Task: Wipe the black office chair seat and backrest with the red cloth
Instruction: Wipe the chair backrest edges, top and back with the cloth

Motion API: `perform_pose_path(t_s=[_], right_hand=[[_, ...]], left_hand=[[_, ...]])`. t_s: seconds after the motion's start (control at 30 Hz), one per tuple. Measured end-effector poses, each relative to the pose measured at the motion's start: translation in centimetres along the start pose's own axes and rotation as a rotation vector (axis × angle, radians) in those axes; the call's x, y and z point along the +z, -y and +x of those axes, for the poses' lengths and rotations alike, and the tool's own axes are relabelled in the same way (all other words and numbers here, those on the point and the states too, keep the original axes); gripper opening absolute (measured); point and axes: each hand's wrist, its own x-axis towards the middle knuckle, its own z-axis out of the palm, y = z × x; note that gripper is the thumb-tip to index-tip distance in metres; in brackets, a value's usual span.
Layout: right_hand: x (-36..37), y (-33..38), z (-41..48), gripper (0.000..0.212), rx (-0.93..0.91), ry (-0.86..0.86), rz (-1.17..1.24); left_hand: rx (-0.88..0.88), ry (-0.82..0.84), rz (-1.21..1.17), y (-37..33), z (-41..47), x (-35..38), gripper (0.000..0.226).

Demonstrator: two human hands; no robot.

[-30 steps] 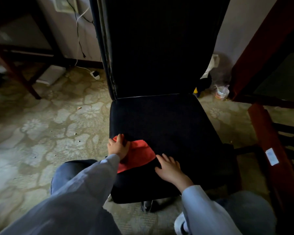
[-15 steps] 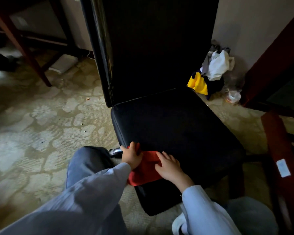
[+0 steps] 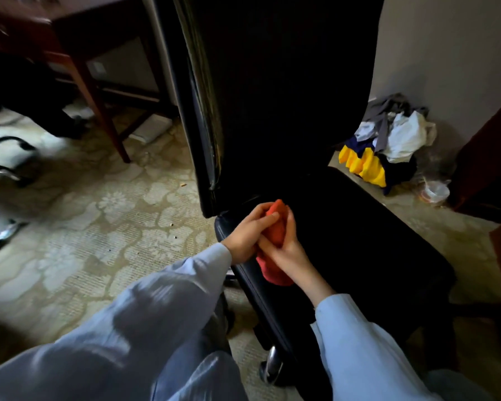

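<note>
There is one black chair (image 3: 344, 227), with one seat (image 3: 373, 256) and one backrest (image 3: 272, 82). One red cloth (image 3: 275, 228) shows, and two hands: one left hand (image 3: 245, 237) and one right hand (image 3: 288, 253). Beyond are one heap of clothes (image 3: 388, 146), one clear tub (image 3: 436, 192) and one wooden desk (image 3: 99, 91).

This looks like a lived-in room in a home, partly used as a study. A pale carpet (image 3: 113, 204) with a floral pattern covers the floor. A black office chair (image 3: 272, 96) stands near a dark wooden table (image 3: 98, 105). A heap of crumpled clothes (image 3: 388, 143) lies against the plain wall (image 3: 446, 53), beside a small plastic tub (image 3: 436, 193).
</note>
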Motion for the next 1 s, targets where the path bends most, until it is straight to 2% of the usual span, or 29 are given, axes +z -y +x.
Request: perform_pose_path(t_s=[0.07, 0.1, 0.13, 0.2, 0.23, 0.27, 0.3, 0.37, 0.43, 0.5, 0.57, 0.6, 0.77, 0.9, 1.0], right_hand=[[0.0, 0.8, 0.8, 0.072, -0.027, -0.093, 0.05], [0.0, 1.2, 1.1, 0.063, -0.029, -0.137, 0.072], [0.1, 1.7, 1.3, 0.056, -0.03, -0.167, 0.087], [0.4, 2.7, 1.2, 0.051, -0.034, -0.176, 0.108], [0.4, 3.4, 1.0, 0.053, -0.052, -0.161, 0.106], [0.4, 4.1, 0.8, 0.055, -0.077, -0.143, 0.094], [0.4, 4.7, 0.7, 0.057, -0.101, -0.127, 0.082], [0.4, 5.8, 0.5, 0.06, -0.127, -0.096, 0.066], [0.5, 7.1, 0.2, 0.061, -0.142, -0.069, 0.06], [0.5, 7.9, 0.2, 0.06, -0.171, -0.051, 0.061], [0.5, 8.7, 0.0, 0.058, -0.198, -0.039, 0.044], [0.5, 9.0, -0.1, 0.057, -0.211, -0.04, 0.038], [0.5, 10.4, -0.6, 0.058, -0.236, -0.05, 0.01], [1.1, 12.1, -1.3, 0.065, -0.283, -0.066, -0.012], [1.3, 13.7, -1.5, 0.062, -0.35, -0.092, 0.001]], left_hand=[[-0.018, 0.067, 0.055, -2.7, -0.4, -0.2, 0.016], [0.034, -0.006, 0.153, -3.9, -0.3, -0.7, 0.015], [0.147, -0.187, 0.274, -5.0, 0.1, -1.6, 0.016], [0.419, -0.687, 0.419, -7.6, 1.2, -4.0, 0.032], [0.508, -0.867, 0.425, -9.2, 1.4, -5.2, 0.049], [0.536, -0.936, 0.412, -10.7, 1.6, -6.3, 0.069], [0.51, -0.913, 0.404, -12.4, 1.9, -7.3, 0.089], [0.41, -0.721, 0.369, -15.2, 3.0, -9.0, 0.121], [0.325, -0.515, 0.341, -17.2, 3.5, -9.3, 0.132], [0.329, -0.453, 0.309, -18.1, 3.9, -9.0, 0.109], [0.38, -0.505, 0.282, -18.5, 4.0, -8.6, 0.082], [0.401, -0.524, 0.286, -18.5, 4.1, -8.6, 0.077], [0.443, -0.553, 0.348, -18.1, 2.9, -9.0, 0.076], [0.446, -0.615, 0.396, -16.4, 0.6, -9.7, 0.087], [0.455, -0.687, 0.44, -15.0, -1.8, -9.3, 0.096]])
